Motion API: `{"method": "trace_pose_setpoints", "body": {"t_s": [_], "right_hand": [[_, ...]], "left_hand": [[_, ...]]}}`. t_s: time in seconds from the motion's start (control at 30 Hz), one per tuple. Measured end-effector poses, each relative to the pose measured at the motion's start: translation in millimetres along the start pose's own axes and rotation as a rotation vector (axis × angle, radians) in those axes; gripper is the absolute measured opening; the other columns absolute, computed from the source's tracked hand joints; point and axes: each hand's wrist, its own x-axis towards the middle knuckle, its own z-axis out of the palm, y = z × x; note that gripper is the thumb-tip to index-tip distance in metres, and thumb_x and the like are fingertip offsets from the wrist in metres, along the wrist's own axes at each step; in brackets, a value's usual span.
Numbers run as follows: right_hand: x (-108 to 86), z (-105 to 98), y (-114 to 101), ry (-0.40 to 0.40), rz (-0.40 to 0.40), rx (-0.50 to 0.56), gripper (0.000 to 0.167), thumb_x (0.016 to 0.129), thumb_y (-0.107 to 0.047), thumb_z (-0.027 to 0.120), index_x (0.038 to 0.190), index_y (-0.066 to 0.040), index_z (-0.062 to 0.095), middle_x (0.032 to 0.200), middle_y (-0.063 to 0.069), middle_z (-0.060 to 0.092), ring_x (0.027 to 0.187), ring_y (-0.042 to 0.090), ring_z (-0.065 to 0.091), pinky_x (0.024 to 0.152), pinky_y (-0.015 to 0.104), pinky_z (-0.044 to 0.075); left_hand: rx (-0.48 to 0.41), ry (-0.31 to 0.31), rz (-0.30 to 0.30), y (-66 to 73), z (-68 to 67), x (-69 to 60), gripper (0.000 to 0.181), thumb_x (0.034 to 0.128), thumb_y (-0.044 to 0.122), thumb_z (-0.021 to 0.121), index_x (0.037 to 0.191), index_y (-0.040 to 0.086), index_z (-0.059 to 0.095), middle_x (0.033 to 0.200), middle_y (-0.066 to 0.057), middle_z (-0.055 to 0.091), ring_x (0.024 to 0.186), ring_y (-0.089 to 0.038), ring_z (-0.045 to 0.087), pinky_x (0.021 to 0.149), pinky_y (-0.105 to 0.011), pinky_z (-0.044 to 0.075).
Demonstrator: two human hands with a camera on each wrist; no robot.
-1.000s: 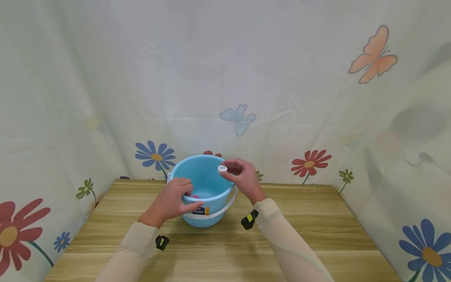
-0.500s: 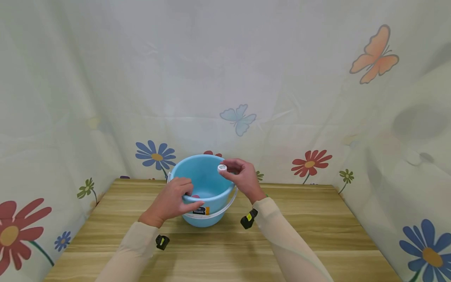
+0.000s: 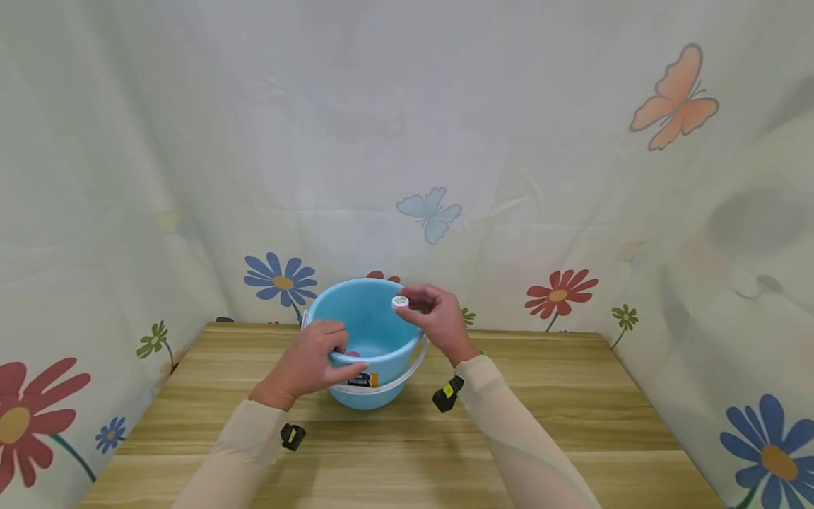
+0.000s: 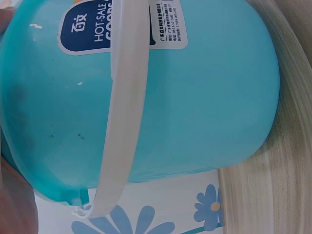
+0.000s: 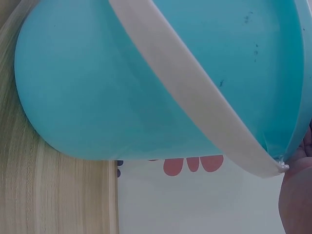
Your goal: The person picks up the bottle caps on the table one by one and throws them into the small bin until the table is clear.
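A light blue bucket with a white handle stands on the wooden table. My left hand grips its near left rim, thumb outside and fingers over the inner side. Above the bucket's right rim, my right hand pinches a small white round piece with dark printing on its flat face, like a bottle cap. Something small and pink shows inside the bucket, mostly hidden by the near rim. In the right wrist view part of the right hand appears beside the handle's joint; the white piece is out of sight there.
The wooden table stretches out on both sides of the bucket. A pale curtain printed with flowers and butterflies hangs behind it and at both sides. The bucket's white handle hangs down across its near side.
Almost nothing differs. The white round piece in my right hand has shifted very slightly left and up; my left hand stays on the bucket's rim.
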Motion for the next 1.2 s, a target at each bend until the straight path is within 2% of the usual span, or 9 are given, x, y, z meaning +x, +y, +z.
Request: {"method": "trace_pose_setpoints", "body": {"t_s": [0.23,0.5,0.8,1.2], "right_hand": [[6.6,-1.6,21.0,0.003,-0.001,0.004,0.035,0.087,-0.017,0.082,0.12,-0.01,0.073,0.116,0.01,0.076,0.104,0.023,0.073,0.091,0.034,0.059],[8.4,-2.6,23.3,-0.004,-0.042,0.015,0.036,0.085,-0.028,0.084,0.118,-0.016,0.075,0.113,0.005,0.076,0.102,0.02,0.073,0.089,0.034,0.06],[10.1,-2.4,21.6,-0.004,-0.057,-0.005,0.035,0.086,-0.024,0.084,0.119,-0.014,0.075,0.122,0.018,0.073,0.107,0.024,0.071,0.092,0.031,0.058],[7.5,-8.4,23.2,-0.002,-0.047,0.016,0.038,0.087,-0.026,0.083,0.12,-0.012,0.073,0.122,0.013,0.073,0.111,0.028,0.07,0.096,0.032,0.057]], "left_hand": [[-0.001,0.002,0.007,0.1,1.2,0.4,0.048,0.077,0.05,0.085,0.07,0.023,0.045,0.071,0.012,0.039,0.073,-0.005,0.043,0.071,-0.027,0.043],[0.005,0.0,-0.001,-0.3,2.3,0.6,0.048,0.0769,0.051,0.085,0.07,0.023,0.046,0.071,0.011,0.04,0.074,-0.006,0.044,0.072,-0.028,0.044],[0.005,0.019,0.03,-1.5,1.4,0.9,0.05,0.0784,0.052,0.083,0.07,0.023,0.044,0.071,0.012,0.038,0.073,-0.005,0.042,0.072,-0.028,0.041],[0.0,0.012,0.018,-2.7,2.4,0.5,0.05,0.0778,0.052,0.084,0.069,0.023,0.044,0.071,0.012,0.038,0.073,-0.004,0.041,0.072,-0.028,0.041]]}}
